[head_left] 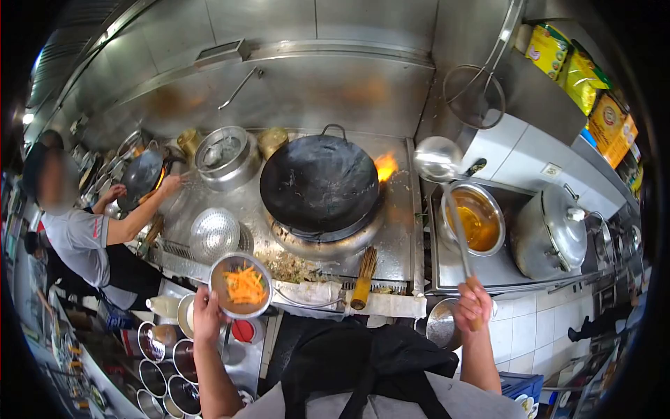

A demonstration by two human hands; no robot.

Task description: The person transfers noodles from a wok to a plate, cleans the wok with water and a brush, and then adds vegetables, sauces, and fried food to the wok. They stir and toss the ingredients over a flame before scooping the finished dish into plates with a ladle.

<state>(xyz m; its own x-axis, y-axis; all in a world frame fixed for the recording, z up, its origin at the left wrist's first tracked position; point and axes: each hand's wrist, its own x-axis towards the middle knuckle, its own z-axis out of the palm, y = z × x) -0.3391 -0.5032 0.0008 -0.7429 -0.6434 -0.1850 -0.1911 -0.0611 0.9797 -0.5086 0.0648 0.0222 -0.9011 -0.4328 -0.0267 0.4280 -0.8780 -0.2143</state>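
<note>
My left hand grips the rim of a small metal bowl with orange and some green vegetable strips in it. Closed around a long wooden handle, my right hand holds a ladle. The ladle's round metal head is raised beyond a metal bowl of amber liquid, and its shaft crosses over that bowl in view. Before me a large black wok sits on the burner ring, with its inside dark and wet. An orange flame flares at its right edge.
A bamboo brush lies at the stove's front edge. A perforated strainer and a metal pot stand left of the wok. A lidded pot is at the right. At far left a co-worker handles another wok.
</note>
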